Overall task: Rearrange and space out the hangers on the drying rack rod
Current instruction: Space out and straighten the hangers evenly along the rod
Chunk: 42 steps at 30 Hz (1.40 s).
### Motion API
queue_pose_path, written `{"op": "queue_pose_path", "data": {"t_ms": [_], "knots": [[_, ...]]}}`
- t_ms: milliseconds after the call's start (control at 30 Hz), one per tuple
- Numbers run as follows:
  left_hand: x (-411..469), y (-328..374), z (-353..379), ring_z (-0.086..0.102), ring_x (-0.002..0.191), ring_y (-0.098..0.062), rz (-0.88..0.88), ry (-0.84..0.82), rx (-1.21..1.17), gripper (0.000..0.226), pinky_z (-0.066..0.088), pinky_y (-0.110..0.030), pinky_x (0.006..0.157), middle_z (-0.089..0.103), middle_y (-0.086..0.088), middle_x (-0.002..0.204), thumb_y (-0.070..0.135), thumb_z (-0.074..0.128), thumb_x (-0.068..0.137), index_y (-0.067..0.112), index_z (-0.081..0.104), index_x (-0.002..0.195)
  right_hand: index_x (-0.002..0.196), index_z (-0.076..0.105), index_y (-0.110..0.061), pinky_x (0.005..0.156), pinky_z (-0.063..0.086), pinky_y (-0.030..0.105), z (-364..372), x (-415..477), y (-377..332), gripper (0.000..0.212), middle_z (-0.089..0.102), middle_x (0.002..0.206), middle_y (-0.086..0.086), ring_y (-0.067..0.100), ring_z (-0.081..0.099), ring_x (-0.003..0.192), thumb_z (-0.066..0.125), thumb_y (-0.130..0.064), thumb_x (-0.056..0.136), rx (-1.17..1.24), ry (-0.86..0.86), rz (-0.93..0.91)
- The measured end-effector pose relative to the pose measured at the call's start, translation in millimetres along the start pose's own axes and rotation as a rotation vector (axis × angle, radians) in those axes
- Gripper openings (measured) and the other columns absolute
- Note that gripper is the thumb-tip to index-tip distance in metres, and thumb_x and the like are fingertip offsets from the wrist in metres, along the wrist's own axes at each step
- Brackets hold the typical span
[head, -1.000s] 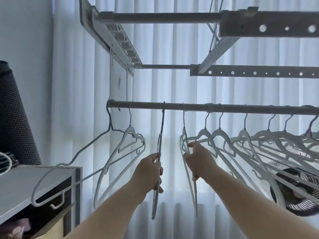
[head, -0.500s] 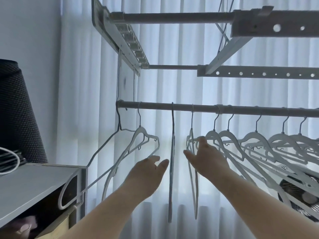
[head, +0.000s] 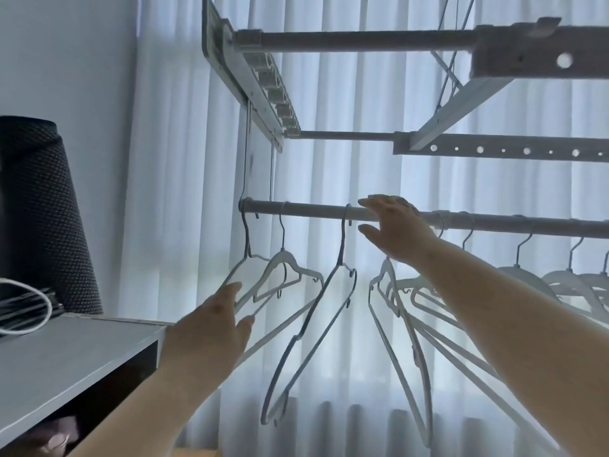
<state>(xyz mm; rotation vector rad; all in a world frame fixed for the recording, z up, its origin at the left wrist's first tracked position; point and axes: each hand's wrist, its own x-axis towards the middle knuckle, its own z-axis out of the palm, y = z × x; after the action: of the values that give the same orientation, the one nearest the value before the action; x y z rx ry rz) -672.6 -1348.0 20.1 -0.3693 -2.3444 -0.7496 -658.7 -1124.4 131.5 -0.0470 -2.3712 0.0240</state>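
Head: slim pale hangers (head: 282, 256) on rod (head: 313, 209)

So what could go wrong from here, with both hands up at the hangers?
The two leftmost hangers overlap, so the left hand reaching at them may drag both together. The right hand, open around the rod, sits close to the hook of the tilted hanger and could nudge it.
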Motion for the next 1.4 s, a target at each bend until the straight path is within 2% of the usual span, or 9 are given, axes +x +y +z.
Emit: {"op": "queue_pose_path", "data": {"t_ms": [267,333,433,633,900,1067,1133,1267,1400], "knots": [[13.7,-11.2,21.9,0.062,0.099,-0.02,-0.024,-0.143,0.025,0.035,0.049,-0.029,0.087,0.066,0.003,0.109,0.024,0.038,0.095,0.024,0.045,0.129,0.136,0.037,-0.016,0.114,0.014,0.034,17.6,33.3,-10.0,0.044,0.058,0.128,0.006,0.027,0.047,0.122,0.041,-0.032,0.096,0.015,-0.078,0.033],[14.8,-12.6,24.4,0.063,0.094,-0.02,-0.016,-0.115,0.056,0.032,0.048,-0.027,0.081,0.068,0.003,0.105,0.022,0.036,0.095,0.025,0.049,0.125,0.135,0.039,-0.016,0.116,0.011,0.035,19.8,35.6,-10.6,0.044,0.058,0.127,0.005,0.025,0.047,0.123,0.042,-0.033,0.095,0.013,-0.072,0.028],[16.2,-13.5,29.1,0.059,0.084,-0.019,0.007,-0.057,0.088,0.032,0.044,-0.023,0.071,0.068,0.002,0.101,0.02,0.035,0.095,0.024,0.05,0.123,0.135,0.041,-0.015,0.107,0.026,0.032,20.6,36.2,-12.1,0.044,0.058,0.127,0.007,0.028,0.047,0.12,0.045,-0.032,0.094,0.036,-0.054,0.023],[17.2,-8.6,36.8,0.049,0.074,-0.015,0.034,0.004,0.076,0.032,0.038,-0.019,0.067,0.067,0.004,0.095,0.021,0.034,0.095,0.025,0.05,0.123,0.132,0.043,-0.014,0.101,0.031,0.032,23.4,37.3,-11.2,0.044,0.058,0.125,0.008,0.028,0.047,0.119,0.049,-0.032,0.093,0.055,-0.04,0.019],[13.8,-8.8,32.8,0.049,0.076,-0.014,0.041,0.055,0.089,0.031,0.036,-0.02,0.066,0.068,0.006,0.098,0.024,0.033,0.096,0.027,0.049,0.123,0.133,0.042,-0.016,0.103,0.028,0.032,22.6,36.9,-10.1,0.044,0.06,0.123,0.007,0.028,0.047,0.118,0.047,-0.034,0.093,0.03,-0.032,0.01],[9.9,-3.9,19.3,0.059,0.106,-0.013,0.047,0.067,0.058,0.038,0.041,-0.024,0.078,0.063,0.015,0.115,0.039,0.034,0.095,0.031,0.042,0.13,0.135,0.039,-0.016,0.107,0.025,0.032,19.9,33.7,-9.0,0.047,0.058,0.125,0.007,0.027,0.043,0.122,0.047,-0.034,0.093,0.032,-0.016,0.011],[10.3,-4.5,13.7,0.058,0.106,-0.012,0.062,0.101,0.01,0.039,0.039,-0.025,0.077,0.062,0.018,0.113,0.043,0.035,0.093,0.03,0.042,0.13,0.135,0.039,-0.015,0.109,0.022,0.032,18.0,29.8,-8.9,0.047,0.056,0.129,0.005,0.026,0.041,0.125,0.047,-0.034,0.093,0.011,0.008,-0.009],[11.9,-1.7,2.8,0.059,0.102,-0.012,0.109,0.18,-0.046,0.038,0.048,-0.029,0.081,0.062,0.017,0.106,0.043,0.041,0.09,0.029,0.05,0.124,0.134,0.042,-0.015,0.116,0.011,0.032,10.5,20.7,-4.9,0.043,0.052,0.134,0.003,0.022,0.037,0.131,0.044,-0.031,0.094,-0.001,0.103,-0.043],[7.7,13.9,-9.1,0.058,0.106,-0.021,0.174,0.27,-0.089,0.028,0.046,-0.034,0.081,0.067,0.005,0.107,0.031,0.053,0.087,0.021,0.063,0.112,0.133,0.044,-0.015,0.113,0.012,0.029,-5.3,8.7,10.4,0.041,0.051,0.136,0.003,0.023,0.037,0.13,0.043,-0.028,0.094,-0.028,0.197,-0.031]]}}
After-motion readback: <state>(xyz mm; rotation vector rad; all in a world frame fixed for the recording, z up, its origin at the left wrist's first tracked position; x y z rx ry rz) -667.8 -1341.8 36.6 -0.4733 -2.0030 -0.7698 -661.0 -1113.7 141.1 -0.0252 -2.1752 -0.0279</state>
